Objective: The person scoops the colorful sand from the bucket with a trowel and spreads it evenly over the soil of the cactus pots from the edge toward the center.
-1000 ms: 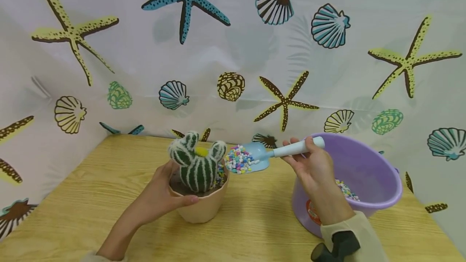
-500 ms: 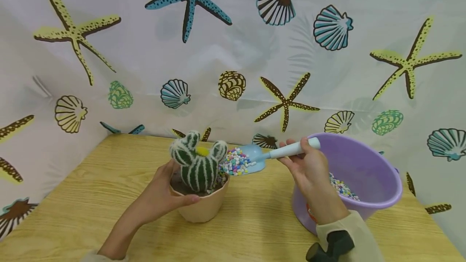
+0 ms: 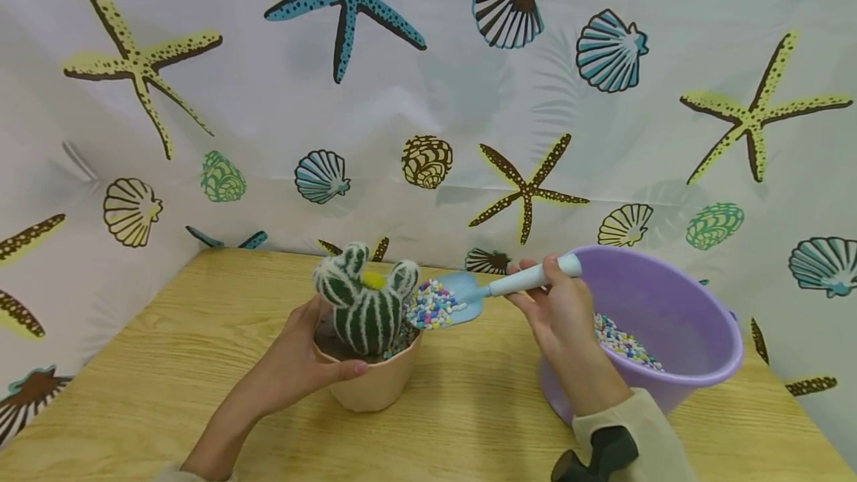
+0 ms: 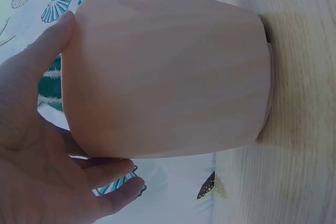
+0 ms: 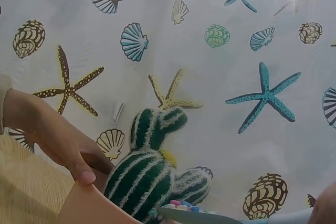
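My left hand (image 3: 301, 355) grips the rim of a peach flower pot (image 3: 375, 385), thumb on the near side. In the pot stands a green and white fuzzy toy cactus (image 3: 367, 318) with a yellow flower, and small pebbles lie beside it on the right. My right hand (image 3: 565, 318) holds the pale handle of a light blue trowel (image 3: 465, 292). Colourful pebbles (image 3: 434, 306) fill the blade, whose tip is at the pot's right rim next to the cactus. The left wrist view shows fingers (image 4: 113, 171) against the pot's side; the right wrist view shows the blade (image 5: 199, 216) close to the cactus.
A purple bucket (image 3: 676, 311) with more colourful pebbles (image 3: 623, 341) stands on the right of the wooden table (image 3: 469, 407), partly behind my right forearm. A curtain (image 3: 428, 80) printed with starfish and shells hangs behind the table.
My right hand has moved the trowel left and slightly down, bringing its tip to the pot's rim. More pebbles show in the pot beside the cactus. My left hand keeps its hold.
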Motion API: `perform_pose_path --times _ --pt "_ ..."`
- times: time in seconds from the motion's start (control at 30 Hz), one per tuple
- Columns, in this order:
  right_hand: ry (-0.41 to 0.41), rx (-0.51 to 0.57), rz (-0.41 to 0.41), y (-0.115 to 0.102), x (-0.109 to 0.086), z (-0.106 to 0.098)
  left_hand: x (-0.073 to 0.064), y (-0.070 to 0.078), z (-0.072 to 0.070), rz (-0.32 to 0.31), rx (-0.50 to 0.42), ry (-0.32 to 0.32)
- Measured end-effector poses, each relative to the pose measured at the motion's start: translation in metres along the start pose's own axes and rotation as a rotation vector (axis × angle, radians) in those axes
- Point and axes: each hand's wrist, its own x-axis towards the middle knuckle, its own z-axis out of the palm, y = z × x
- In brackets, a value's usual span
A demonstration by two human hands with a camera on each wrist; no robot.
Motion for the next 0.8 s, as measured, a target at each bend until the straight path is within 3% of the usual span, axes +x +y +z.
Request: perform_pose_path --times 0.23,0.8 --pt "0.002 -0.055 -0.025 0.0026 0.0013 0.0048 0.0002 -0.0001 -0.0012 -0.03 0.005 -0.022" --pt "-0.035 -0.14 -0.077 0.0094 -0.0006 0.0101 0.0009 -0.0005 -0.0009 -0.022 0.005 -0.012"
